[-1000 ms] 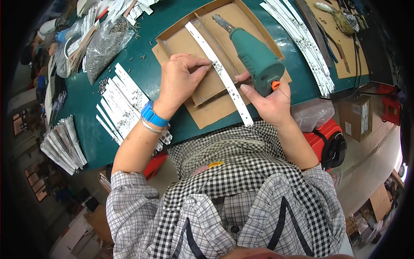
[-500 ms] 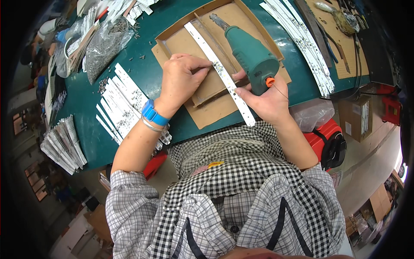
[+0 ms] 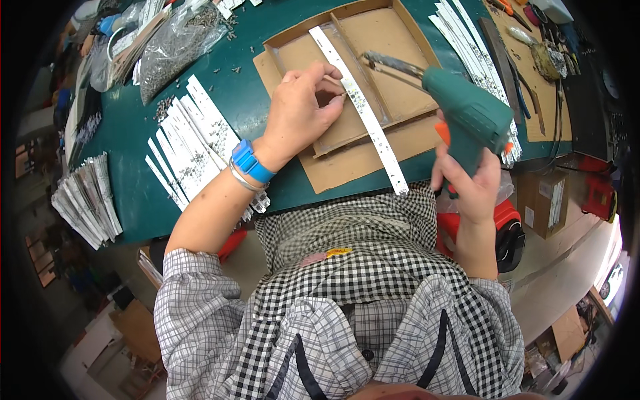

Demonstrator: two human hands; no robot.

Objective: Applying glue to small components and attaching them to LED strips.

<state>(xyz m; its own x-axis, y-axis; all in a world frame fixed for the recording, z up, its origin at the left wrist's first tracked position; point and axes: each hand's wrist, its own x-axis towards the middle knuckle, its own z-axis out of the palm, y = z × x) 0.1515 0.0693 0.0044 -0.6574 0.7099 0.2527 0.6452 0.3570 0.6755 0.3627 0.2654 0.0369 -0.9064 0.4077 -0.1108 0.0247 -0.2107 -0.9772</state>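
A long white LED strip board (image 3: 357,100) lies slantwise across a shallow cardboard tray (image 3: 283,52), its near end overhanging the tray. My left hand (image 3: 303,103) is beside the strip's middle, fingers curled in a pinch. Something tiny seems to be at the fingertips, too small to make out. To the right of the strip, my right hand (image 3: 477,183) grips a green soldering gun (image 3: 470,110) by its handle, near the orange trigger. The gun's slim metal tip points left over the tray, apart from the strip.
Bundled white strips (image 3: 193,143) lie left of the tray, with another stack (image 3: 87,200) at the table's left edge. A clear bag of small metal parts (image 3: 177,50) stands behind them. More strips (image 3: 470,50) and hand tools on cardboard (image 3: 533,87) lie at right.
My right hand has let go of the strip and moved right with the soldering gun, whose tip has swung away. My left fingers have drawn slightly off the strip. The view has shifted a little.
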